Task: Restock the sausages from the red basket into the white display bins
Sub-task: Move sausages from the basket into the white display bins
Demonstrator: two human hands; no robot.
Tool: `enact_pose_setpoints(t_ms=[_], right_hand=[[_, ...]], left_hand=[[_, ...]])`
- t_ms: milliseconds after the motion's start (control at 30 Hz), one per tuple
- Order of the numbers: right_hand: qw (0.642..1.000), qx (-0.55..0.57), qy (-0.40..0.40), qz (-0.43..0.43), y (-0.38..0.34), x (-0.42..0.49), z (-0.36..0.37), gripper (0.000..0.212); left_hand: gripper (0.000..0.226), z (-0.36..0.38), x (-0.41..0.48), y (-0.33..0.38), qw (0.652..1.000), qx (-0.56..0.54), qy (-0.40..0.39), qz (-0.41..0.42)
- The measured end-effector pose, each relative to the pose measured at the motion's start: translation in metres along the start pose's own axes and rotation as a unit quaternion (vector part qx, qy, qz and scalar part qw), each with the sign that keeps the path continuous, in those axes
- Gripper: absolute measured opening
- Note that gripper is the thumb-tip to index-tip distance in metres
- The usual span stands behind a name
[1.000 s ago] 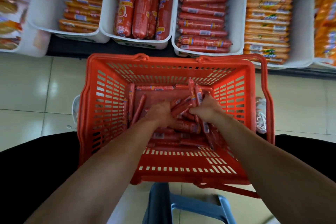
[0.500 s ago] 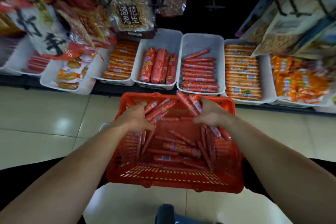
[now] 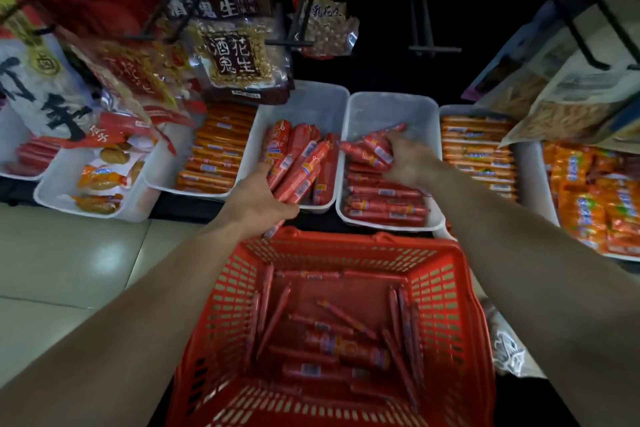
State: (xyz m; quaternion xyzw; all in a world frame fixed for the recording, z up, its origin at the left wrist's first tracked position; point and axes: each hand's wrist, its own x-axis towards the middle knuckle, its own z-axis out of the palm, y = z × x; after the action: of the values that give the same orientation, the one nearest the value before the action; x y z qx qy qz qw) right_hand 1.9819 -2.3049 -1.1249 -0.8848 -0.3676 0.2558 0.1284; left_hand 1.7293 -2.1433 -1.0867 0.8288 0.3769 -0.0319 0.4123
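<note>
Past the far rim of the red basket [image 3: 446, 291] I see two white bins side by side. The thick-sausage bin [image 3: 311, 100] sits beyond the basket's far left corner and the thin-sausage bin [image 3: 391, 107] beyond its far right. Hanging peanut bags [image 3: 239, 55] droop above and to the left, farther from the basket. The lowest one overlaps the back left corner of the thick-sausage bin, while nothing covers the thin-sausage bin. Bins of orange sticks [image 3: 214, 156] flank the pair. Pale floor tiles [image 3: 69, 253] lie left of the basket.

The sausages are slim red sticks with small white barcode labels. A loose scatter [image 3: 332, 340] lies criss-crossed on the basket's bottom. My left hand [image 3: 258, 199] clutches a fanned bundle [image 3: 298, 177] just past the basket's far left corner, over the front of the thick-sausage bin. My right hand [image 3: 408, 159] grips a second bundle [image 3: 372, 147] inside the thin-sausage bin, above the neat stack [image 3: 384, 208] lying there.

Half a second ago both hands held these bundles right over the basket. Now both are past its far rim, at the bins.
</note>
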Motion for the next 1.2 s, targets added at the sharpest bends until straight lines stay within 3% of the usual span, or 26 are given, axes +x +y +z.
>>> enact_pose_setpoints(t_ms=[167,300,400,533,667,767,867,1000,1200], right_hand=[[0.985,-0.141,-0.082,-0.048,0.020,0.016,0.028,0.080],[0.970,-0.229,-0.064,-0.049,0.027,0.009,0.022,0.087],[0.976,-0.190,-0.104,-0.035,0.033,0.013,0.016,0.087],[0.992,-0.065,-0.090,-0.057,0.021,0.021,0.021,0.090],[0.989,-0.083,-0.113,-0.039,0.025,0.021,0.020,0.090],[0.992,-0.106,-0.065,-0.036,0.040,0.007,0.014,0.069],[0.997,-0.060,0.039,-0.021,0.055,-0.015,0.012,0.047],[0.987,-0.006,0.159,0.036,0.079,-0.049,0.016,0.038],[0.978,0.100,0.164,0.076,0.102,-0.076,0.041,0.041]], left_hand=[[0.055,0.009,0.024,-0.002,1.000,-0.009,0.011,0.005],[0.059,0.011,0.033,-0.001,1.000,0.003,0.014,0.008],[0.066,0.012,0.035,-0.003,1.000,0.003,0.014,0.003],[0.070,0.013,0.036,-0.004,1.000,-0.001,0.029,-0.003],[0.067,0.012,0.035,0.000,1.000,0.003,0.026,0.000],[0.065,0.013,0.036,0.006,1.000,0.004,0.013,-0.003],[0.056,0.021,0.044,0.021,1.000,-0.010,-0.015,-0.009],[0.053,0.040,0.069,0.058,0.997,0.055,-0.041,0.034],[0.063,0.090,0.122,0.103,0.966,0.192,-0.144,0.096]])
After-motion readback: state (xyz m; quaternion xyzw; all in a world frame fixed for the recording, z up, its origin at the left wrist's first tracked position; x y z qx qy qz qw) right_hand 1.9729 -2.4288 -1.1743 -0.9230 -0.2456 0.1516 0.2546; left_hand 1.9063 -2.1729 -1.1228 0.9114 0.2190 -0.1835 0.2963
